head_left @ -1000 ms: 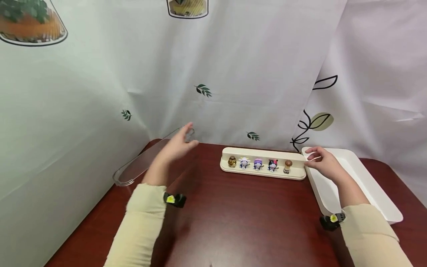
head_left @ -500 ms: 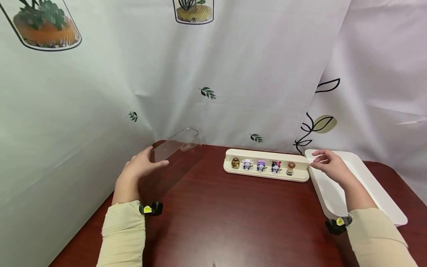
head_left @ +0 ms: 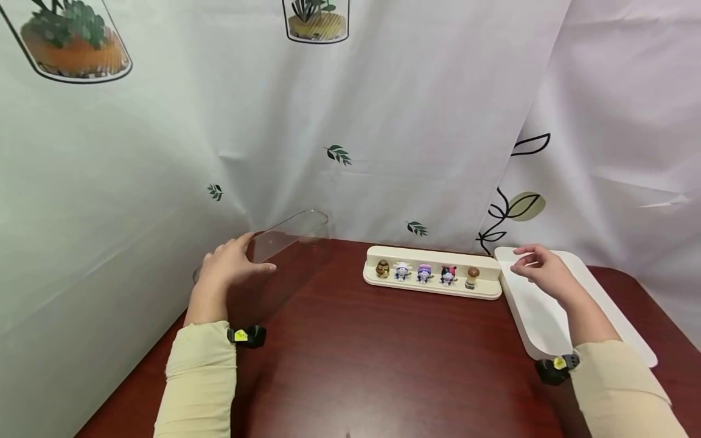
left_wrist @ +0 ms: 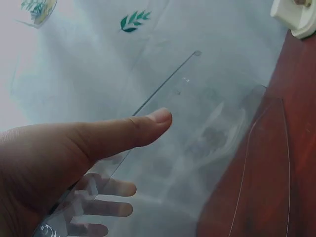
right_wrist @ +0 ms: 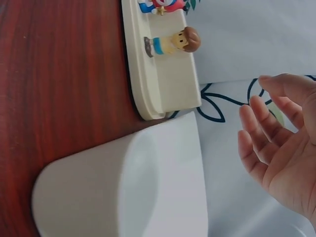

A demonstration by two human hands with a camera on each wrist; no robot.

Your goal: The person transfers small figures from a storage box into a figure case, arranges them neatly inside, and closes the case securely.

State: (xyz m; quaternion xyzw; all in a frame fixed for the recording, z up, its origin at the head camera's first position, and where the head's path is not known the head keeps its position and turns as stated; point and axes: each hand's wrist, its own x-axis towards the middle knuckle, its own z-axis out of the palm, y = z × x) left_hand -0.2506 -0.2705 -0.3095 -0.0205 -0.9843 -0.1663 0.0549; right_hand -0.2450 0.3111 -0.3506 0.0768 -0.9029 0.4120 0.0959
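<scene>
My left hand [head_left: 223, 271] grips a clear plastic cover [head_left: 282, 243] at the table's left side. In the left wrist view the thumb lies on the near face of the clear cover [left_wrist: 197, 128], and the fingers [left_wrist: 111, 207] show through the plastic. My right hand [head_left: 542, 274] hovers over the upper end of a white tray [head_left: 550, 310], fingers loosely bent and holding nothing. Left of it stands a cream display stand [head_left: 438, 291] with several small figures in a row, among them a brown owl [head_left: 383, 268] and a brown-haired figure [right_wrist: 173, 42].
The stand's right end is close to the tray's wall [right_wrist: 84, 192]. A white printed cloth [head_left: 383, 121] hangs behind and to the left of the dark red table [head_left: 383, 359].
My left hand has come down and left onto the clear cover and now holds it; the cover has shifted slightly. My right hand has drawn back a little from the stand's end.
</scene>
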